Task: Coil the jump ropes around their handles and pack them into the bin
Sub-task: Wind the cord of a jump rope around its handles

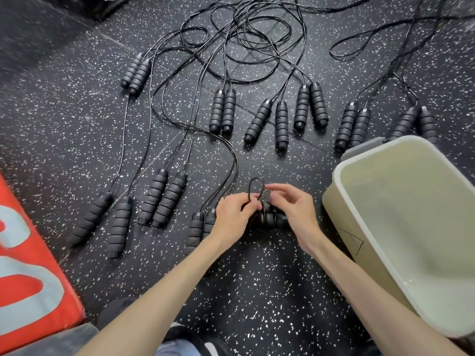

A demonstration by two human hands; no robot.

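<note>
A pair of black foam handles with black cord wound round them point(268, 217) lies on the speckled floor between my hands. My left hand point(235, 214) pinches the cord where a small loop point(257, 186) sticks up. My right hand point(295, 206) hovers over the bundle's right end with thumb and fingers curled near the loop; whether it holds the cord I cannot tell. A beige plastic bin point(341, 176) stands to the right with nothing visible inside. Several other jump ropes lie uncoiled, such as the handle pair point(222, 110) further back.
Loose black cords point(246, 47) tangle across the floor at the back. Another handle pair point(199, 228) lies right beside my left wrist. A red mat with grey lettering point(23, 265) covers the floor at the left. My knees and shoe show at the bottom edge.
</note>
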